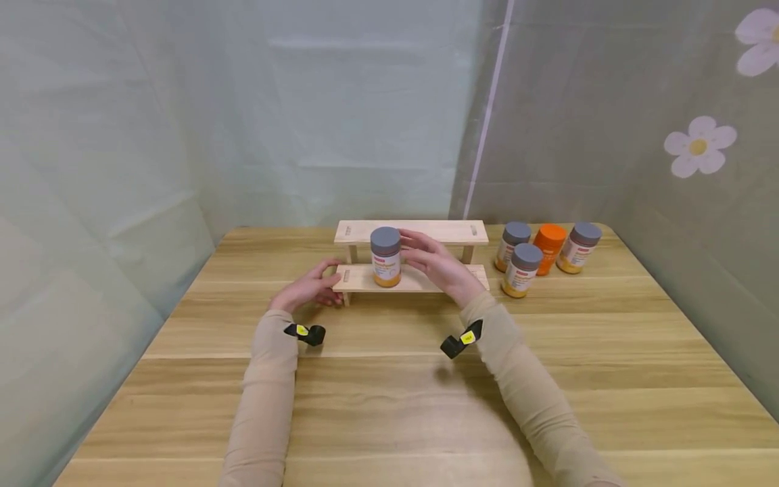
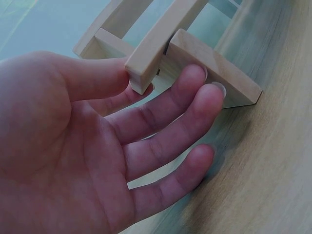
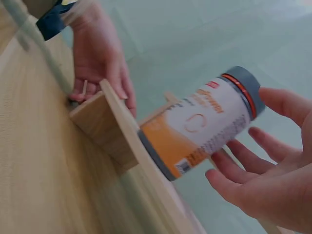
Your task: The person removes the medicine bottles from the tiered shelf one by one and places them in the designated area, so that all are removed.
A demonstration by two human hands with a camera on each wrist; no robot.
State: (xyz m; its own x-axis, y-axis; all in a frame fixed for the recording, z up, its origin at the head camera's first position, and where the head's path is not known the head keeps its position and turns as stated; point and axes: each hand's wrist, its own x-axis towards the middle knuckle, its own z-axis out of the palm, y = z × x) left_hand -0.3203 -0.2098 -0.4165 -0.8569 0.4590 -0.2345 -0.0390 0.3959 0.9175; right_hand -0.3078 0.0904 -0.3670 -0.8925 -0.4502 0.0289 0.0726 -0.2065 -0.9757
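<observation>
A two-tier wooden rack point(image 1: 426, 279) stands toward the back of the table. On its lower board is an upright supplement bottle point(image 1: 386, 260) with a grey cap, white label and orange base. My left hand point(image 1: 310, 287) pinches the board's left end; in the left wrist view the thumb point(image 2: 97, 78) lies on top and the index finger is partly hidden beneath. To the bottle's right, my right hand point(image 1: 441, 267) has its fingers spread loosely. In the right wrist view one fingertip point(image 3: 268, 97) is at the cap point(image 3: 246, 90), and the other fingers are apart from the bottle.
Right of the rack stand three more grey-capped bottles point(image 1: 521, 270) and an orange bottle point(image 1: 550, 247), close together. The rack's upper board point(image 1: 414, 231) is behind the lower one. Pale curtains point(image 1: 365, 101) hang around the wooden table point(image 1: 389, 392).
</observation>
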